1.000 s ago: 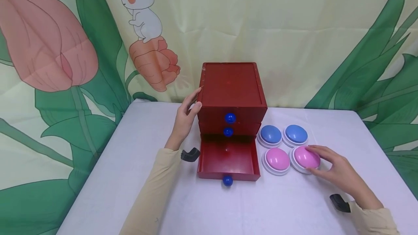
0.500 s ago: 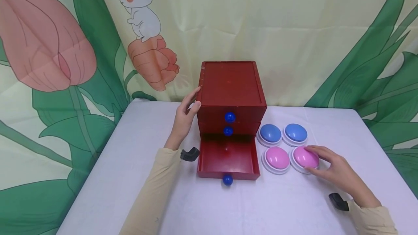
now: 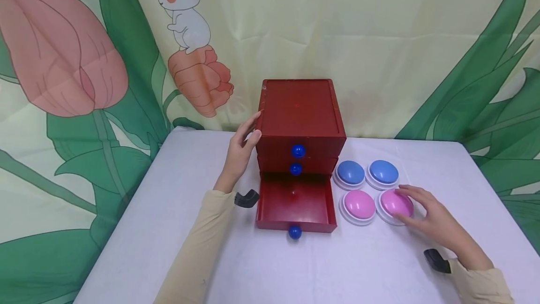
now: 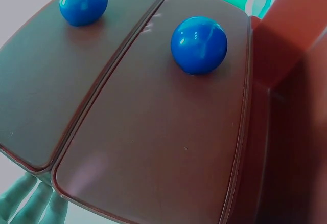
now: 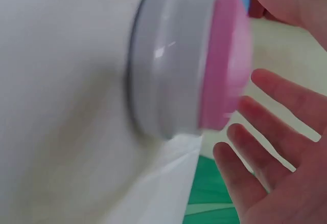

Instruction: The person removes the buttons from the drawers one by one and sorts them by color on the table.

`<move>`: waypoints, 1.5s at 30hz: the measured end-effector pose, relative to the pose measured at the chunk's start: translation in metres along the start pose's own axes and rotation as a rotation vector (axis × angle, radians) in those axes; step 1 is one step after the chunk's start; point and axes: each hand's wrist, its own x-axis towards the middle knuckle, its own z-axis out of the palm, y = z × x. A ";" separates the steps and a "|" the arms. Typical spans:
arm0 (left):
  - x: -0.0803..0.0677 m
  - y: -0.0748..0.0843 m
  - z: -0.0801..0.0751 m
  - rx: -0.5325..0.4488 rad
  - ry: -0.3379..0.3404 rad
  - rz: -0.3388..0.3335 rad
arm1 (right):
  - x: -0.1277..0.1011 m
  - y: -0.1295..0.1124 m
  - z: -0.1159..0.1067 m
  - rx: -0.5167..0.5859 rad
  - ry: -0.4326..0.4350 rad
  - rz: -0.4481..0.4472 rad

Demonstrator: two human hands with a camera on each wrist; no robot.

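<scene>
A dark red chest [image 3: 299, 111] with three blue-knobbed drawers stands mid-table. Its bottom drawer [image 3: 295, 201] is pulled out and looks empty, its knob [image 3: 295, 232] nearest me. My left hand [image 3: 241, 147] rests with straight fingers against the chest's left side. The left wrist view shows the two upper drawer fronts [image 4: 163, 132] with their knobs [image 4: 199, 45] and my fingertips [image 4: 36, 203] at the edge. My right hand [image 3: 415, 208] lies with spread fingers over the right pink dome button [image 3: 394, 203]; in the right wrist view the button [image 5: 189, 70] is beside my fingers [image 5: 276, 147], with a gap between them.
A second pink button [image 3: 358, 204] and two blue ones [image 3: 350, 172] [image 3: 383, 171] sit in a square right of the chest. The white table [image 3: 168, 229] ends at a printed cloth backdrop [image 3: 379, 36]. Black wrist mounts show on both sleeves.
</scene>
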 end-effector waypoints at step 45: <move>-0.001 0.003 -0.001 0.011 0.007 -0.012 | 0.007 -0.122 0.029 0.147 -0.042 -0.169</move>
